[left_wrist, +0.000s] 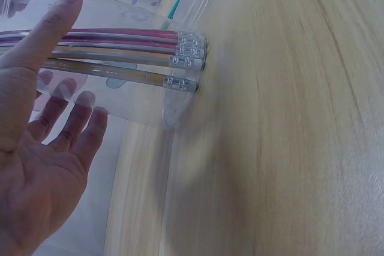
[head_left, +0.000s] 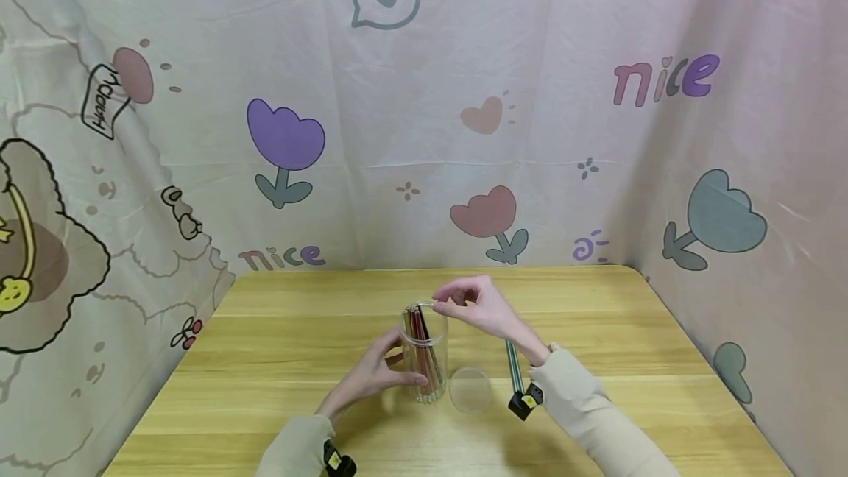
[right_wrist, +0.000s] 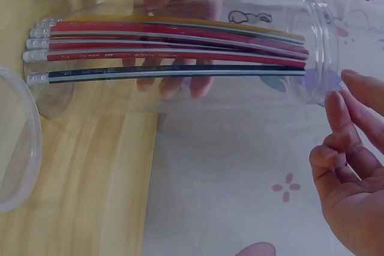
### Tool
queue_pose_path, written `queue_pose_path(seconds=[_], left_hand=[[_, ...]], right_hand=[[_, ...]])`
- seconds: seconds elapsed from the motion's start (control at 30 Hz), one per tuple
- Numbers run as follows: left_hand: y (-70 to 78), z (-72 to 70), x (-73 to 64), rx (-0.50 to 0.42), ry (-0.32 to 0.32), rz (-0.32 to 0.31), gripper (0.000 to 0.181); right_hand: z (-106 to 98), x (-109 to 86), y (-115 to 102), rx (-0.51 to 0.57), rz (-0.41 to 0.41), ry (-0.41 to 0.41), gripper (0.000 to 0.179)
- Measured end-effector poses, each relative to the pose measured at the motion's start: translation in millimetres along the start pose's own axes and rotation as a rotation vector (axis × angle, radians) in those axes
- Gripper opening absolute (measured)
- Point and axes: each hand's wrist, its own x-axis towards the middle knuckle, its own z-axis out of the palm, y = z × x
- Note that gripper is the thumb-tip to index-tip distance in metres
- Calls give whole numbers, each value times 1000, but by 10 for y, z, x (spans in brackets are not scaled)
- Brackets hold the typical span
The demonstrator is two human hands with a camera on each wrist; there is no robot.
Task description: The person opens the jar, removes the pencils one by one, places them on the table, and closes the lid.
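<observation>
A clear plastic jar (head_left: 437, 370) stands upright on the table, with several pencils (right_wrist: 180, 58) in it, red, yellow and dark, eraser ends down. My left hand (head_left: 377, 374) grips the jar from its left side, thumb in front and fingers behind, as the left wrist view shows of the left hand (left_wrist: 54, 112). At the jar's open top is my right hand (head_left: 480, 308), thumb and index fingertips right by the rim. No pencil shows between those fingertips in the right wrist view of the right hand (right_wrist: 354, 160).
A round clear lid (head_left: 470, 390) lies flat on the wooden table (head_left: 278, 359), just right of the jar. Green striped pencils (head_left: 514, 366) lie farther right, partly covered by the right wrist and its black camera (head_left: 525, 401). A printed cloth (head_left: 397, 131) hangs behind the table.
</observation>
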Motion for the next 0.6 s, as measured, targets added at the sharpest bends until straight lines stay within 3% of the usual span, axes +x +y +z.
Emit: queue_pose_path(seconds=[0.6], left_hand=[[-10,1,3,0,-3,18,82]], right_hand=[[148,95,-52,-78,-23,-64,11]])
